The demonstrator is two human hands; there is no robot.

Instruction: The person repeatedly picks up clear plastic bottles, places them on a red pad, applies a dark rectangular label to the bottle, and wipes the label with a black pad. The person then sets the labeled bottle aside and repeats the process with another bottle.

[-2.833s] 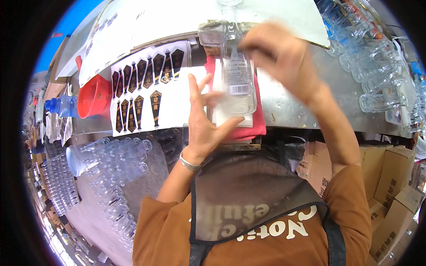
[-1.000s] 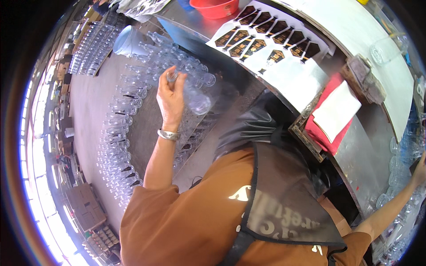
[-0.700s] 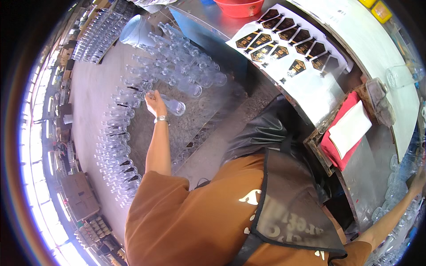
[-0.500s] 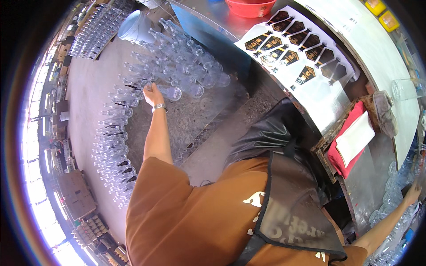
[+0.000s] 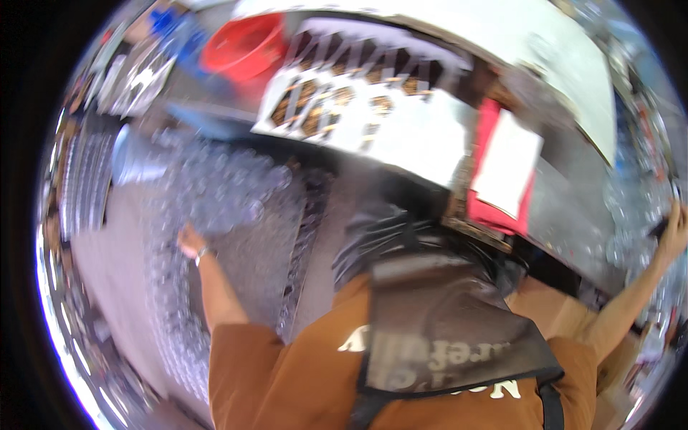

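Note:
My left hand (image 5: 190, 242) reaches down at the left, beside a dense group of clear glass bottles (image 5: 226, 179). Its fingers look apart and no bottle shows in them, though motion blurs them. Below it, a curved row of clear bottles (image 5: 168, 337) runs toward me along the floor. Stretched out at the far right edge, my right hand (image 5: 672, 228) is among more clear glassware (image 5: 623, 208). A small dark patch shows beside its fingers; blur and the picture's rim hide whether it grips anything.
A white sheet (image 5: 423, 132) with dark shield-shaped labels lies on the bench ahead, near a red basin (image 5: 244, 46). White cloth or paper (image 5: 509, 165) rests on a red cloth (image 5: 475, 204) at the bench edge. A pale bucket (image 5: 136, 158) stands behind the bottles.
The view has swung right, so the bench sits more centrally and the picture is smeared. My left hand has drawn back slightly from the bottle group; my right arm still reaches right.

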